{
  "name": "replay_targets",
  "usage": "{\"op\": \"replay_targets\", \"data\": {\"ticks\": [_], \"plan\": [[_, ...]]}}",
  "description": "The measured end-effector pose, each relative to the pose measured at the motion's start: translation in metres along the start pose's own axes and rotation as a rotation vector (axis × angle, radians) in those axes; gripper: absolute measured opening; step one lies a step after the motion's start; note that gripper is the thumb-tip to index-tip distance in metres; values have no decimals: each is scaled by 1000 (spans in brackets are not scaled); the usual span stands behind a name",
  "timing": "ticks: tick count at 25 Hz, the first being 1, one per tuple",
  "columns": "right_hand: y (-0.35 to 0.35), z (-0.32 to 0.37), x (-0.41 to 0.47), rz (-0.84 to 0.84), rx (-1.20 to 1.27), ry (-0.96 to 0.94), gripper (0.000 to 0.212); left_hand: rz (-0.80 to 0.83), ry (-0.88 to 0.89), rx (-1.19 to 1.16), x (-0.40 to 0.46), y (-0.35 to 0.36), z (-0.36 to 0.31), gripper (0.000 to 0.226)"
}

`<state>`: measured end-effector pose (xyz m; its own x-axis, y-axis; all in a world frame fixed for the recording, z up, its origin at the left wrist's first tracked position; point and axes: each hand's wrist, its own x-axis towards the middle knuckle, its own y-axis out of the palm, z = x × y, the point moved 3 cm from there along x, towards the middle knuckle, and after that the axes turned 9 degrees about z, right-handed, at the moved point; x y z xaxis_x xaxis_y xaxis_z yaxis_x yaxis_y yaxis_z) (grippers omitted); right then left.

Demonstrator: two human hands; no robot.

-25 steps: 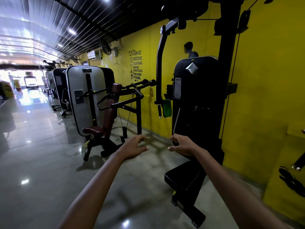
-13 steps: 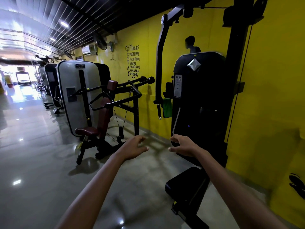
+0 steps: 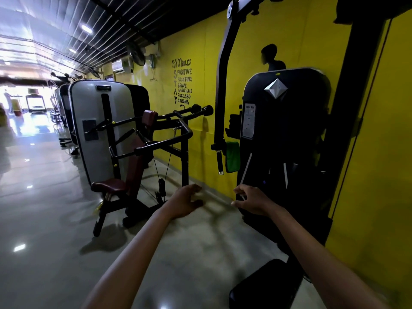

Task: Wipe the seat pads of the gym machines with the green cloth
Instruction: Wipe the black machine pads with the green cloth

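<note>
Two empty hands, left hand [image 3: 186, 200] and right hand [image 3: 252, 200], below hanging green cloth [image 3: 233, 157].

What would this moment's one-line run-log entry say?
stage: reaching | left hand: open, holds nothing | right hand: open, holds nothing | green cloth: hangs on black machine | maroon seat pad: untouched

**Words on the Yellow Wall**

Black painted letters stand on the yellow wall [image 3: 289, 52]. The top line [image 3: 181, 62] reads "GYM RULES". Down the side, big letters spell "STAY". Next to them are the words "POSITIVE", "FIGHTING", "BRAVE", "AMBITIOUS", "FOCUSED" and "STRONG". A white label [image 3: 249, 120] on the black machine [image 3: 289, 130] is too small to read.
</note>
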<state>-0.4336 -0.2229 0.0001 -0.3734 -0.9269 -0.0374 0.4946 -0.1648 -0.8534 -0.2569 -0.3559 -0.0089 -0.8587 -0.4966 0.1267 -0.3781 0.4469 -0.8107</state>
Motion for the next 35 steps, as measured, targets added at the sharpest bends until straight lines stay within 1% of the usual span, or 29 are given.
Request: {"op": "replay_targets", "data": {"ticks": [3, 8, 14, 18, 21, 26, 29, 31, 33, 35], "plan": [[-1, -15, 53, -1, 5, 21, 56, 37, 7, -10, 51, 1, 34, 46], [-11, -36, 155, -8, 12, 63, 55, 24, 91, 40, 154, -18, 77, 48], [-35, -56, 268, -73, 28, 131, 55, 63, 140, 13, 291, -39, 122, 49], [-50, -83, 335, -71, 39, 184, 54, 99, 164, 44, 364, -28, 149, 50], [-69, -107, 385, -97, 33, 184, 52, 82, 174, 29, 416, -26, 163, 49], [-102, -138, 488, -124, -35, 181, 43, 51, 160, 47, 510, -33, 184, 50], [-117, -145, 544, -151, -111, 138, 39, -6, 141, 25, 551, -39, 191, 47], [-117, -149, 575, -138, -126, 133, 31, -16, 120, 9, 572, -39, 201, 47], [-114, -154, 598, -121, -157, 158, 17, -17, 110, -1, 591, -38, 209, 47], [-111, -159, 617, -126, -182, 162, 12, -9, 114, -2, 608, -36, 216, 46]]}}
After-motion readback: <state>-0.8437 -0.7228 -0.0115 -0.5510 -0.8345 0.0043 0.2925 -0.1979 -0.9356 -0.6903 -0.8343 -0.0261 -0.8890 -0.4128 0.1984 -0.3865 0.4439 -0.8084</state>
